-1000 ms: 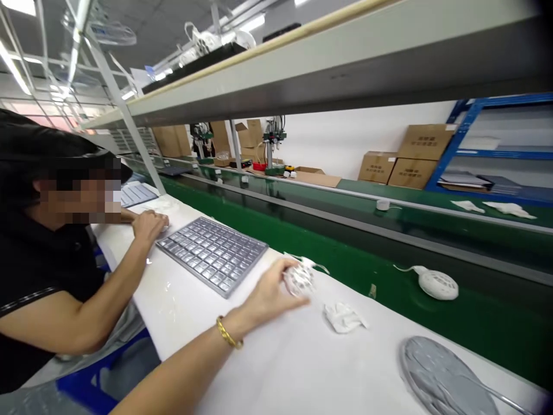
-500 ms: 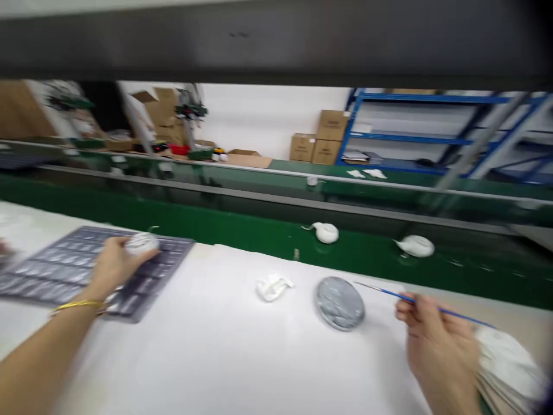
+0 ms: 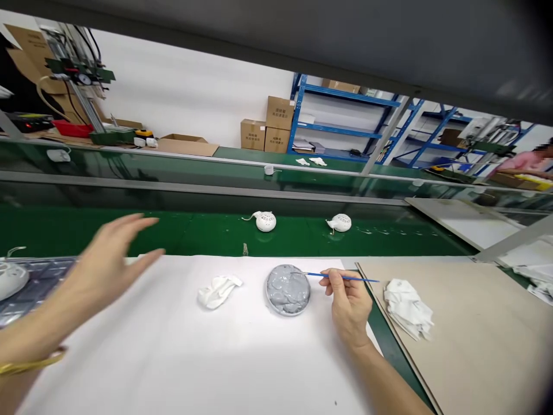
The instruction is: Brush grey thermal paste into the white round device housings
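Observation:
My right hand [image 3: 348,304] pinches a thin blue brush [image 3: 345,278] whose tip rests in a round dish of grey paste [image 3: 287,290] on the white worktop [image 3: 181,357]. My left hand [image 3: 106,262] hovers open above the worktop, fingers stretched toward the green conveyor belt [image 3: 207,233], holding nothing. A white round perforated part [image 3: 12,278] lies on the grey compartment tray [image 3: 38,282] at the far left. Two more white round parts [image 3: 265,221] [image 3: 339,222] ride on the belt. A crumpled white cloth [image 3: 217,289] lies left of the dish.
A beige board [image 3: 475,340] with a crumpled white wipe [image 3: 408,307] lies to the right. Beyond the belt are cardboard boxes [image 3: 265,131], blue shelving [image 3: 345,124] and a machine [image 3: 75,75]. A dark shelf [image 3: 302,40] hangs overhead. Another person [image 3: 525,164] works at the far right.
The view swung right. My left hand set the white part on the tray and lifted away open. My right hand brought the brush tip into the paste dish.

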Tool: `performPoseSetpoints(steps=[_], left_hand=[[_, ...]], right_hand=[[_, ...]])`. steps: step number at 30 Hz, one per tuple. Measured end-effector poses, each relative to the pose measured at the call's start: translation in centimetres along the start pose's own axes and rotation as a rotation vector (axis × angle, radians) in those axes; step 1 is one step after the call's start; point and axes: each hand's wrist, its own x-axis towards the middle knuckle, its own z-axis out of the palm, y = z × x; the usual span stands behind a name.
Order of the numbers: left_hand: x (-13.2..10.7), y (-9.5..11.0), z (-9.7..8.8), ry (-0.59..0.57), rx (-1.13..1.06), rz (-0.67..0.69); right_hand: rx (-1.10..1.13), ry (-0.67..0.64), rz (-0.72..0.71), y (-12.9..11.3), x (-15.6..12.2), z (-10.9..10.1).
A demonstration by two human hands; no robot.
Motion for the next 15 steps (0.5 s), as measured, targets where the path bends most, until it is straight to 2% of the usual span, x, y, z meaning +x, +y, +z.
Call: performPoseSetpoints(steps=[2,4,6,10,15], left_hand=[[1.5,3.8,3.7,-0.060,0.173,0.193],[3.0,6.9,7.2,-0.173,0.232,0.306],[4.5,8.9,10.2,-0.277,0.253,0.374],[7.3,10.6,14.5,-0.364,0.268,0.398],[10.3,10.7,17.1,-0.424,0.287,0.296]], right_hand=[[-0.002,0.017,-0.014,0.3,0.0,0.1],[0.002,0.022,-0.027,0.5,0.0,0.2],[0.010,0.021,-0.038,0.4,-0.1,0.2],[-0.017,0.002,0.018,-0.2,-0.2,0.2],[0.010,0.019,0.071,-0.4,-0.1,0.3]])
